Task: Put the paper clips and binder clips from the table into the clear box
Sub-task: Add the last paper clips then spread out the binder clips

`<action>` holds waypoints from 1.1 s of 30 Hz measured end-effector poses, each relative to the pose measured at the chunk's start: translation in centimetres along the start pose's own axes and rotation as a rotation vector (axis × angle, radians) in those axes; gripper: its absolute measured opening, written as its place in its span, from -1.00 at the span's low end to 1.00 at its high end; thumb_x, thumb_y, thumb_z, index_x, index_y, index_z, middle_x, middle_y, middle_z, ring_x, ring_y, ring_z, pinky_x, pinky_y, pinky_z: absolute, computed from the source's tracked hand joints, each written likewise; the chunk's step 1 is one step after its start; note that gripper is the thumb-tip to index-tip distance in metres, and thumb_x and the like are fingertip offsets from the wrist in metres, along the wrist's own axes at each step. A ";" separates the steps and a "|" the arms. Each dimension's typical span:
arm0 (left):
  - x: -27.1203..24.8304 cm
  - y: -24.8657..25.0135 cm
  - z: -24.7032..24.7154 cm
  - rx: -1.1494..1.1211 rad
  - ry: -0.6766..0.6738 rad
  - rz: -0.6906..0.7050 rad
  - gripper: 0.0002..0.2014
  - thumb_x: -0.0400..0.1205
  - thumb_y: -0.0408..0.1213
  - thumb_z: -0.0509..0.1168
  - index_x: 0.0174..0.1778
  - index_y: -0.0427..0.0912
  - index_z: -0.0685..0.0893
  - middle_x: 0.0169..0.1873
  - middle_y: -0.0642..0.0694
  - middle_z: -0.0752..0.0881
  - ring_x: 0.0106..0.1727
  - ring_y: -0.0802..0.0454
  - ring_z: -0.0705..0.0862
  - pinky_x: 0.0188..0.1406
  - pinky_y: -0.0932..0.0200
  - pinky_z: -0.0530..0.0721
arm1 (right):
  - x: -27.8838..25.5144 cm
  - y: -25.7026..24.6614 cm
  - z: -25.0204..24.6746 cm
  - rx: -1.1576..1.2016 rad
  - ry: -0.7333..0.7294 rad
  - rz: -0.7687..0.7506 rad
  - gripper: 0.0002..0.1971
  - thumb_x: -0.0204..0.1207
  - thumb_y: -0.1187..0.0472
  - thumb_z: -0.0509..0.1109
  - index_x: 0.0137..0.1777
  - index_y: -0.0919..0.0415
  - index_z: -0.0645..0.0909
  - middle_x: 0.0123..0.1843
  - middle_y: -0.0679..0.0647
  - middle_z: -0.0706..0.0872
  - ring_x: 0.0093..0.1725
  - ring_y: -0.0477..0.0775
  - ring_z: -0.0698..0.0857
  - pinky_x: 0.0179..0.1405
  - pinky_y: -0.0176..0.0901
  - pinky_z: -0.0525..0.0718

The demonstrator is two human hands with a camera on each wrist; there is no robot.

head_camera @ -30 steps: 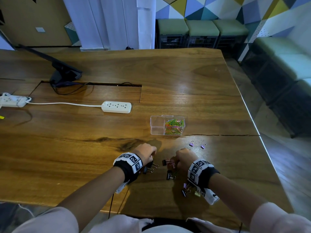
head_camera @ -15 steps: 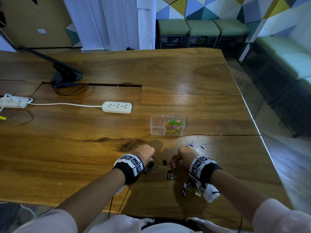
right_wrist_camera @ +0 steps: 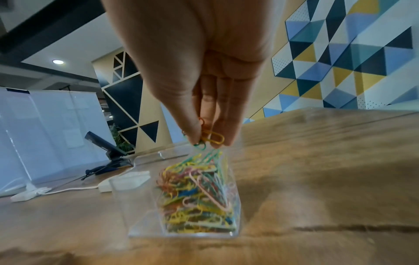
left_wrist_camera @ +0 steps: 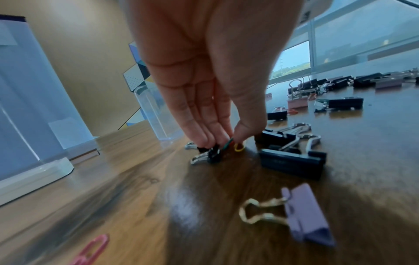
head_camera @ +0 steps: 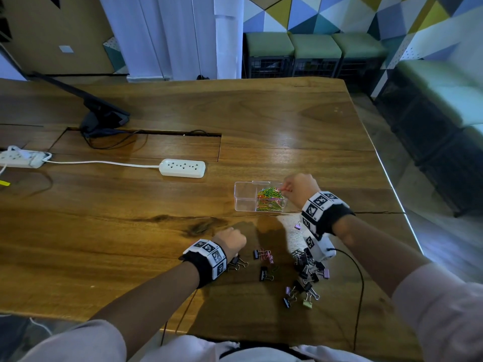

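Observation:
The clear box (head_camera: 244,198) (right_wrist_camera: 136,206) stands on the table with a heap of coloured paper clips (head_camera: 270,199) (right_wrist_camera: 199,195) in its right compartment; the left one looks empty. My right hand (head_camera: 298,189) (right_wrist_camera: 207,141) hovers over the box's right end and pinches a few paper clips (right_wrist_camera: 212,137). My left hand (head_camera: 231,240) (left_wrist_camera: 229,141) is down on the table among black binder clips (head_camera: 236,263) (left_wrist_camera: 292,159), pinching green and yellow paper clips (left_wrist_camera: 235,145). More binder clips (head_camera: 307,273) lie scattered at the near right.
A white power strip (head_camera: 182,168) and its cable lie left of the box. A black stand (head_camera: 104,118) sits at the far left. The table's right edge (head_camera: 397,202) runs close to the box. A lilac binder clip (left_wrist_camera: 306,215) and pink paper clip (left_wrist_camera: 93,251) lie near.
My right hand rose from the binder clips and moved forward over the box with paper clips in its fingertips. The left hand stayed low at its spot.

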State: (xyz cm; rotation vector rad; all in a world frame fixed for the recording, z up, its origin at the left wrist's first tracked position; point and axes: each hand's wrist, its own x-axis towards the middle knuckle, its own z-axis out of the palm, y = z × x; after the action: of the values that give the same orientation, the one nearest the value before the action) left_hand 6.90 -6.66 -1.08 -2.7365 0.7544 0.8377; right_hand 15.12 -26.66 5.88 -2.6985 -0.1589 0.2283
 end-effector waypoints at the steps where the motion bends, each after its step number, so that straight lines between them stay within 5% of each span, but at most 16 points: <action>1: 0.0 0.0 -0.1 0.012 -0.001 0.009 -0.72 0.64 -0.38 0.27 0.26 -0.37 0.53 0.27 -0.30 0.55 0.34 -0.24 0.49 0.32 -0.08 0.55 | 0.3 -0.3 -0.3 -0.003 0.020 -0.017 -0.91 0.51 0.30 0.40 -0.08 0.14 0.73 -0.05 -0.03 0.76 -0.09 -0.09 0.69 -0.05 -0.31 0.63; 8: -0.1 0.5 -0.3 0.123 0.009 0.036 -0.67 0.64 -0.46 0.24 0.32 -0.43 0.46 0.28 -0.34 0.51 0.32 -0.28 0.50 0.27 -0.09 0.58 | 2.0 -1.1 0.8 0.016 -0.010 0.027 -0.91 0.49 0.34 0.42 -0.13 0.20 0.75 -0.03 0.06 0.79 -0.07 -0.04 0.74 -0.01 -0.25 0.70; 17: 0.1 -0.2 -0.6 0.121 -0.002 0.056 -0.76 0.67 -0.45 0.18 0.25 -0.37 0.54 0.23 -0.29 0.57 0.28 -0.22 0.53 0.24 -0.01 0.56 | 1.5 0.5 1.0 0.055 -0.005 -0.042 -0.65 0.55 0.48 0.19 0.09 0.15 0.73 0.11 0.03 0.77 0.07 -0.03 0.74 0.10 -0.30 0.67; 22: -0.4 -1.0 -0.6 0.056 0.017 0.062 -0.77 0.68 -0.38 0.17 0.22 -0.31 0.59 0.22 -0.25 0.63 0.26 -0.18 0.59 0.26 0.01 0.56 | 0.0 2.8 0.9 0.083 0.030 0.001 -0.66 0.53 0.45 0.22 0.13 0.10 0.70 0.04 0.00 0.78 -0.34 -0.24 0.60 -0.28 -0.45 0.61; 29: -1.1 -0.9 0.4 -0.009 0.052 0.040 -0.76 0.67 -0.39 0.21 0.25 -0.29 0.56 0.24 -0.24 0.57 0.29 -0.18 0.54 0.24 0.00 0.58 | -3.2 6.2 1.8 0.004 -0.138 0.069 -0.66 0.53 0.42 0.22 0.18 0.10 0.67 0.14 0.00 0.75 0.09 -0.04 0.70 0.14 -0.26 0.62; 33: -0.8 -0.7 0.3 -0.020 0.052 0.023 -0.78 0.65 -0.43 0.25 0.20 -0.29 0.59 0.21 -0.24 0.59 0.26 -0.19 0.56 0.21 -0.02 0.61 | -5.4 7.1 2.5 -0.019 -0.224 0.041 -0.75 0.55 0.35 0.25 0.13 0.14 0.68 0.10 0.01 0.75 -0.06 -0.13 0.64 -0.10 -0.45 0.58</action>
State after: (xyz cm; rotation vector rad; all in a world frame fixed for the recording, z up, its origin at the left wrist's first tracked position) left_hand 6.56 -5.60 -0.88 -2.7827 0.7929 0.7859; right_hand 9.89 -32.87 1.33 -2.6906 -0.1728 0.5444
